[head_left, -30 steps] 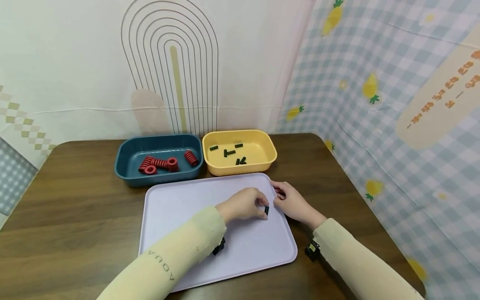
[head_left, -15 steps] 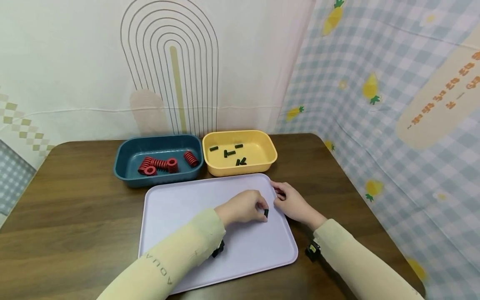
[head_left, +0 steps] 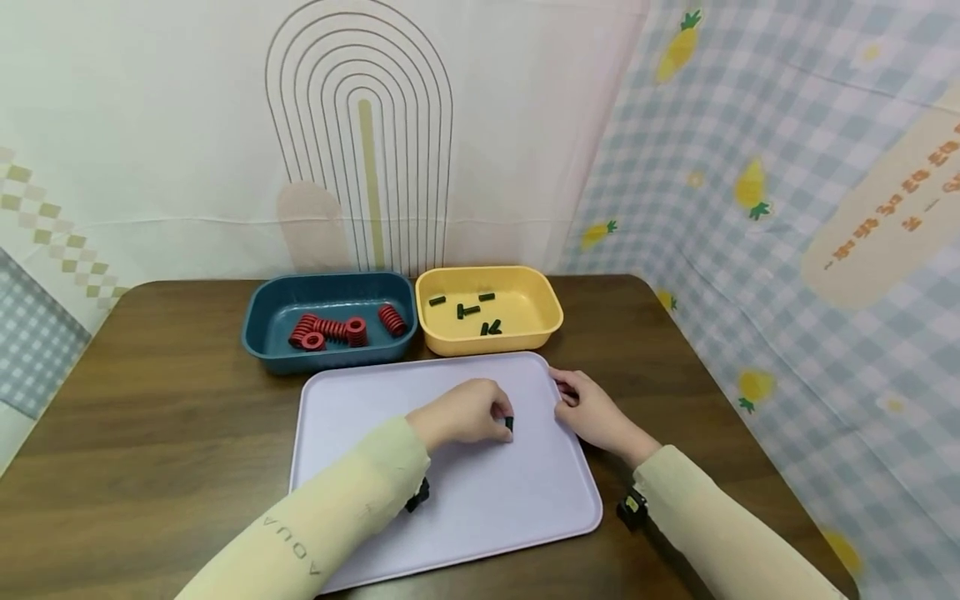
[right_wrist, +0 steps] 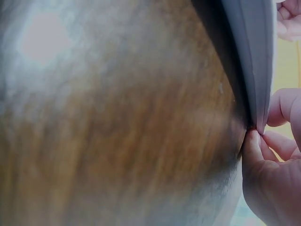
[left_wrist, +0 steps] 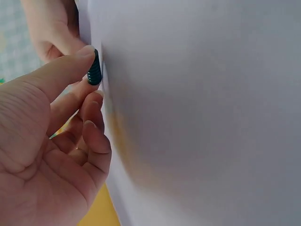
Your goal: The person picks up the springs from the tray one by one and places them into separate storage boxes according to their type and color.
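Above the right half of the lilac tray [head_left: 517, 500], my left hand [head_left: 467, 410] pinches a small dark green spring [head_left: 509, 423] between thumb and forefinger. Its coils show plainly in the left wrist view, where the spring [left_wrist: 94, 73] sits by the thumb tip and the other fingers curl loosely below. Whether the spring touches the tray I cannot tell. My right hand [head_left: 600, 418] is at the tray's right edge, near the far corner. In the right wrist view that hand [right_wrist: 275, 176] holds the tray's rim [right_wrist: 254, 61] between thumb and finger.
Behind the tray stand a blue bin [head_left: 281, 360] with several red springs [head_left: 330, 330] and a yellow bin [head_left: 487, 343] with several dark green springs [head_left: 472, 310]. A patterned cloth [head_left: 750, 292] hangs along the right side of the brown table [head_left: 165, 433].
My left hand has moved left across the tray, still pinching the green spring. My right hand stays at the tray's edge. The head view has shifted slightly.
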Available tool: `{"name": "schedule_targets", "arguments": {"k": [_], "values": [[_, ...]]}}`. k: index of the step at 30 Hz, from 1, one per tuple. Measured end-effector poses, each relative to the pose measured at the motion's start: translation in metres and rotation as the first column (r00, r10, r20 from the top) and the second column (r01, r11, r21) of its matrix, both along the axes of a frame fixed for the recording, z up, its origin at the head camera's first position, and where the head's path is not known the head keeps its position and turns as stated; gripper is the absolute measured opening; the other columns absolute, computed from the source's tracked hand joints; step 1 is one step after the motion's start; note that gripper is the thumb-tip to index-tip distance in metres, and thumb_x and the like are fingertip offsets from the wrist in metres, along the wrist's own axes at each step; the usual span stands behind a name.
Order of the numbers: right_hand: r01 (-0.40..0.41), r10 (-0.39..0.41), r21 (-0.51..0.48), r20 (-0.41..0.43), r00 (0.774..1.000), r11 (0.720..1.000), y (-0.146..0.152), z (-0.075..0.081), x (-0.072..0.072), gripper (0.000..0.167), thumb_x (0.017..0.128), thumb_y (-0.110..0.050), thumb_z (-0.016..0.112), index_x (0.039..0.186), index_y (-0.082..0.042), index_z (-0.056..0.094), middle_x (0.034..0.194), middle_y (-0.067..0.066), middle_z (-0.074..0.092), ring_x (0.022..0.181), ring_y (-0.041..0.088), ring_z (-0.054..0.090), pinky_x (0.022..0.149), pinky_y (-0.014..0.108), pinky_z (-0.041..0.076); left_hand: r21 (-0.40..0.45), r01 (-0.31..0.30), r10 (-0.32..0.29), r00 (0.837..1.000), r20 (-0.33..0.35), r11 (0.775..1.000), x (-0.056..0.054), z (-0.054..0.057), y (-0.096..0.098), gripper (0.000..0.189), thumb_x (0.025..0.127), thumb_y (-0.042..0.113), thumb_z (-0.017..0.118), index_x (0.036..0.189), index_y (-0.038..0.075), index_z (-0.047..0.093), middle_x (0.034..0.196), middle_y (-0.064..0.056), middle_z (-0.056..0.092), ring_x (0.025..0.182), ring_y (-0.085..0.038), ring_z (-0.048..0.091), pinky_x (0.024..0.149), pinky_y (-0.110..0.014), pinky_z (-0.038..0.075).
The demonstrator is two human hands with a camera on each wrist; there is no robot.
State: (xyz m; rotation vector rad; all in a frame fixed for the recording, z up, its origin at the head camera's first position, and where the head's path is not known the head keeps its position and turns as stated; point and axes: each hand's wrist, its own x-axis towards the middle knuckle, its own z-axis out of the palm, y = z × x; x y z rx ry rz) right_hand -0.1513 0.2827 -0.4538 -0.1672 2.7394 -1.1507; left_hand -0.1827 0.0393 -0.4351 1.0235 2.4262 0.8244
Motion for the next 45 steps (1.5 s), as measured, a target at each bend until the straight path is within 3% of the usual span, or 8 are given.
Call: {"name": "schedule_targets", "arguments": {"k": [7,12,19,25,29,36,40,45], "values": [[-0.001,0.001,-0.003,-0.015,1.0,1.0,0.001,0.009,-0.005,0.059,0.087,-0.001,0.053,0.145,-0.005,0.041,0.126,0.012,0.05,0.11,0.021,0.051,0.092,0.034,0.046,0.096,-0.073,0.072,0.997,0.013,0.993,-0.012,0.014,-0.017,0.026,0.084,0.029,0.076,0.104,0.013,0.071,0.091,0.006,0.063,0.084,-0.01,0.058,0.078,-0.028,0.048],[-0.007,0.007,0.014,-0.015,1.0,1.0,0.007,0.009,-0.003,0.058,0.088,-0.002,0.052,0.145,-0.005,0.041,0.125,0.012,0.05,0.108,0.022,0.051,0.089,0.032,0.046,0.23,-0.164,0.161,0.986,0.031,0.959,-0.019,0.026,-0.027,0.027,0.089,0.031,0.072,0.109,0.014,0.067,0.091,0.007,0.061,0.078,-0.011,0.057,0.068,-0.028,0.049],[0.008,-0.008,0.008,0.002,1.0,1.0,0.007,0.005,0.004,0.059,0.088,-0.003,0.054,0.146,-0.006,0.042,0.126,0.011,0.05,0.109,0.02,0.051,0.088,0.028,0.047,0.485,-0.331,0.364,0.931,0.027,0.809,-0.024,0.036,-0.042,0.033,0.09,0.027,0.071,0.119,0.012,0.065,0.093,0.004,0.06,0.08,-0.013,0.057,0.068,-0.03,0.05],[0.002,-0.002,0.016,-0.006,1.0,1.0,0.006,0.009,0.006,0.059,0.087,-0.003,0.052,0.146,-0.005,0.041,0.124,0.011,0.051,0.105,0.02,0.051,0.084,0.028,0.046,0.574,-0.413,0.48,0.876,0.04,0.707,-0.03,0.034,-0.046,0.035,0.091,0.028,0.07,0.122,0.012,0.063,0.097,0.002,0.058,0.08,-0.013,0.058,0.068,-0.03,0.051],[0.005,-0.004,0.02,-0.008,1.0,1.0,0.006,0.009,0.006,0.06,0.087,-0.002,0.052,0.146,-0.005,0.04,0.125,0.011,0.05,0.106,0.02,0.051,0.085,0.028,0.046,0.567,-0.458,0.525,0.85,0.051,0.685,-0.037,0.033,-0.048,0.038,0.091,0.03,0.069,0.124,0.011,0.061,0.1,0.002,0.058,0.077,-0.015,0.058,0.062,-0.032,0.051],[0.0,0.0,0.003,0.006,1.0,1.0,-0.002,0.006,0.005,0.06,0.087,-0.001,0.052,0.146,-0.005,0.04,0.126,0.012,0.05,0.109,0.021,0.051,0.089,0.032,0.046,0.48,-0.582,0.638,0.768,0.06,0.656,-0.048,0.026,-0.052,0.039,0.093,0.033,0.065,0.125,0.009,0.06,0.098,0.002,0.062,0.069,-0.016,0.056,0.057,-0.033,0.047],[-0.006,0.006,-0.001,0.017,1.0,1.0,-0.004,0.006,0.002,0.061,0.088,-0.002,0.053,0.147,-0.007,0.039,0.127,0.01,0.049,0.11,0.019,0.051,0.091,0.033,0.045,0.45,-0.604,0.66,0.75,0.041,0.658,-0.05,0.023,-0.054,0.04,0.093,0.033,0.066,0.124,0.009,0.06,0.1,0.001,0.061,0.07,-0.015,0.057,0.058,-0.033,0.048],[-0.012,0.012,0.01,0.006,1.0,1.0,-0.005,0.008,-0.004,0.061,0.088,-0.004,0.053,0.147,-0.008,0.039,0.125,0.009,0.049,0.109,0.019,0.051,0.091,0.033,0.045,0.454,-0.602,0.661,0.75,0.037,0.657,-0.051,0.025,-0.058,0.037,0.093,0.029,0.067,0.124,0.009,0.061,0.102,-0.001,0.059,0.071,-0.017,0.057,0.058,-0.033,0.049]]}}
